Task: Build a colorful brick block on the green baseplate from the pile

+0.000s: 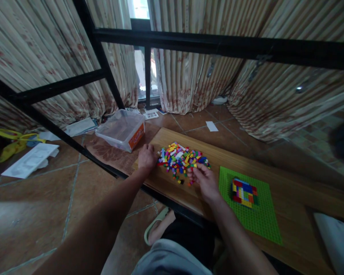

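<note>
A heap of small multicoloured toy bricks (179,154) lies spread on the wooden tabletop (166,135). My left hand (147,156) rests at the left end of the heap, its fingers curled in; no brick shows in it. At the heap's near right side, my right hand (204,179) has thumb and fingers pinched together, with a small yellow brick at the tips. Farther right is a green baseplate (265,214), bearing a blocky build of red, blue, yellow and white bricks (245,192).
A clear plastic box (117,128) with an orange label stands beyond my left hand. White moulded trays (31,158) lie on the tiled floor at left. A black metal frame (189,40) crosses above the table, before striped curtains (200,80). A pale object (335,236) sits at the table's right.
</note>
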`<state>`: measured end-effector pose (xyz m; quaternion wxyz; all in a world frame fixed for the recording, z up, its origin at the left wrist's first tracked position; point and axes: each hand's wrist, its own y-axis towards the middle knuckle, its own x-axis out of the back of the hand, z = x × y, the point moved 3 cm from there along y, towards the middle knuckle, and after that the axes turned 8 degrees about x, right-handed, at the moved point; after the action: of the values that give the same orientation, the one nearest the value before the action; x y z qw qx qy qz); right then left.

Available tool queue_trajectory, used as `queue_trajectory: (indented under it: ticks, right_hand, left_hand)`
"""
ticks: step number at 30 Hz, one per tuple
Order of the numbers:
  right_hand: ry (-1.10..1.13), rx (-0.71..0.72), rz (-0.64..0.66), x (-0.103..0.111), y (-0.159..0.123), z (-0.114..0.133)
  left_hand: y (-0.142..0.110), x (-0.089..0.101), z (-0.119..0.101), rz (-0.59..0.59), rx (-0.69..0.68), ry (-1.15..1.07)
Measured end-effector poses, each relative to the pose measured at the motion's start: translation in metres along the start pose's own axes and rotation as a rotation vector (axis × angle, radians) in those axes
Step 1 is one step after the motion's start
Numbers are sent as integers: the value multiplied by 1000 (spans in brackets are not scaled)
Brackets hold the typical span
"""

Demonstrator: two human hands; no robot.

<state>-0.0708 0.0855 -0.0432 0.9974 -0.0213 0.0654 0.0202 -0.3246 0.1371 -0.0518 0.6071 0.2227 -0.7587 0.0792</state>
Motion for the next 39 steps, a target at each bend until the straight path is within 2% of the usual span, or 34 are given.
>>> queue_trajectory:
  ticks: [4, 9, 13, 20, 24, 29, 39]
  right_hand:
    - [288, -145, -1, 1, -12, 10]
    - [315, -180, 42, 2, -14, 17]
    - [197, -142, 62, 2, -14, 15]
    - [-261, 148, 9, 17, -9, 19]
    - [-335, 212, -37, 27, -8, 23]
    - [-230, 165, -41, 28, -12, 24]
    - [135, -22, -59, 16, -18, 19]
  left_hand:
    - [0, -1, 0, -11, -3, 6]
    - [0, -3, 1, -24, -6, 10]
    - [0, -3, 1, -29, -8, 4]
    - [1, -2, 0, -24, 8, 7]
    - [0, -2, 0, -18, 6, 7]
    - [1, -1, 0, -20, 0, 3]
    - [0, 1, -1, -14, 1, 30]
